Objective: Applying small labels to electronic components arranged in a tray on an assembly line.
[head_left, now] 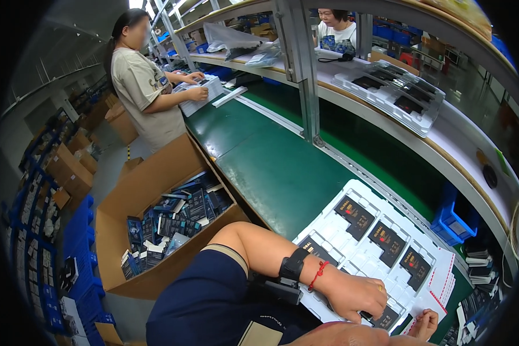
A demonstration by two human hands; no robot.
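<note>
My left hand (357, 295) lies on the near edge of a white moulded tray (352, 196), fingers curled down over a small black box (384, 317) in one pocket. A black wrist device and a red cord sit on that wrist. My right hand (425, 324) shows only its fingertips at the lower edge, touching the white sheets beside the tray. Several black boxes (388, 242) with orange print fill other pockets of the tray. Whether the left hand grips the box is unclear.
The tray rests on a green conveyor belt (271, 167). A cardboard carton (138, 190) of dark blue boxes stands at my left. Another person (141, 86) works at the belt further up; a third sits behind the shelf. A blue bin (452, 222) is at right.
</note>
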